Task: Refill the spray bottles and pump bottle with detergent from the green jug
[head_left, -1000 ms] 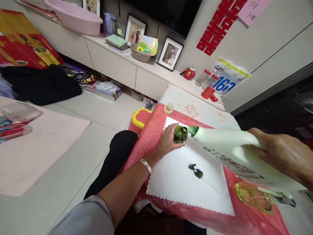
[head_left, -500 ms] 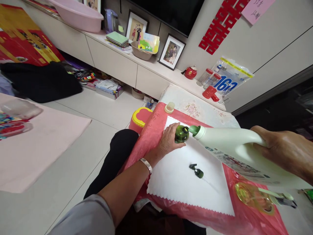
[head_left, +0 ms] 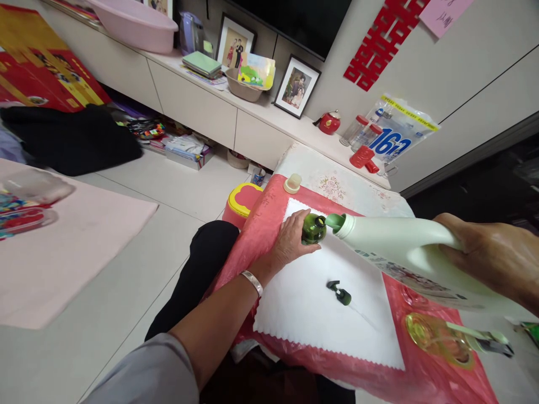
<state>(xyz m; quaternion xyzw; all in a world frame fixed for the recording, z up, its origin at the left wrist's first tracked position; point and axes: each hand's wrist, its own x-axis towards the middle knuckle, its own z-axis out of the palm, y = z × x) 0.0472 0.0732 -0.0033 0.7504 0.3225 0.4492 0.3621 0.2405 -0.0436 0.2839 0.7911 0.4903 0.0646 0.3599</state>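
My left hand [head_left: 292,238] is wrapped round a small green pump bottle [head_left: 313,229] whose neck is uncovered. The bottle is on a white scalloped cloth [head_left: 295,303]. By its handle, my right hand [head_left: 484,252] grips a large pale green detergent jug [head_left: 391,241], tipped nearly flat. The jug's green spout [head_left: 334,221] points at the bottle's mouth, very close to it; whether they touch, or any liquid flows, I cannot tell. A dark green pump head [head_left: 340,293] with a clear tube lies on the cloth. Near the far edge sits a pale cap [head_left: 292,183].
Red plastic sheeting [head_left: 248,264] covers the table under the cloth. At the right lies a yellow transparent bottle [head_left: 438,336] with a pump top. A pink and yellow stool [head_left: 242,205] stands left of the table. Behind, a cabinet top holds glass jars [head_left: 353,132] and a red pot [head_left: 328,122].
The jug has tipped slightly further, its rear end rising a little with my right hand. My left hand and the green bottle stay in place.
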